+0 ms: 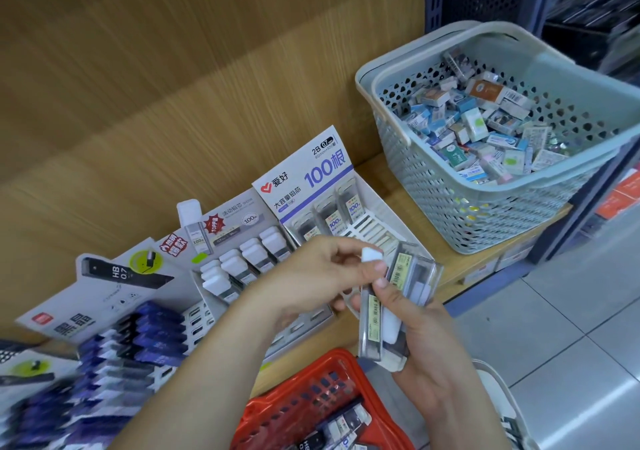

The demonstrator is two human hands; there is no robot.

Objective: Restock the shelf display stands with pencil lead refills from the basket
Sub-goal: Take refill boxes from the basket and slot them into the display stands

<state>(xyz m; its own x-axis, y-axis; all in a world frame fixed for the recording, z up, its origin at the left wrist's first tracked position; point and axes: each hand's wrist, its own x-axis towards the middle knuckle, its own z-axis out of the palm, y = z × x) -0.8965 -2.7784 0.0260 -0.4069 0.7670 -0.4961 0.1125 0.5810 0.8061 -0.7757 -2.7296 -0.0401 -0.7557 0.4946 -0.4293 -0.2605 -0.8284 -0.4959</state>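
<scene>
My right hand (pixel 427 342) grips a bunch of clear lead refill cases (pixel 398 297) with barcode labels, held upright in front of the shelf. My left hand (pixel 311 276) pinches the white cap of one refill (pixel 371 254) at the top of that bunch. Behind the hands stands a white display stand (pixel 377 214) with the blue "100" header, holding three refills in its back row. To its left is a stand of white-capped refills (pixel 242 262), and further left a stand of blue HB 0.7 refills (pixel 138 338). The red basket (pixel 311 397) below holds more refills.
A grey-green basket (pixel 485 207) full of small boxed erasers sits on the wooden shelf (pixel 415 207) at the right. A wooden back panel (pixel 173 68) rises behind the stands. Tiled floor (pixel 554 328) lies to the lower right.
</scene>
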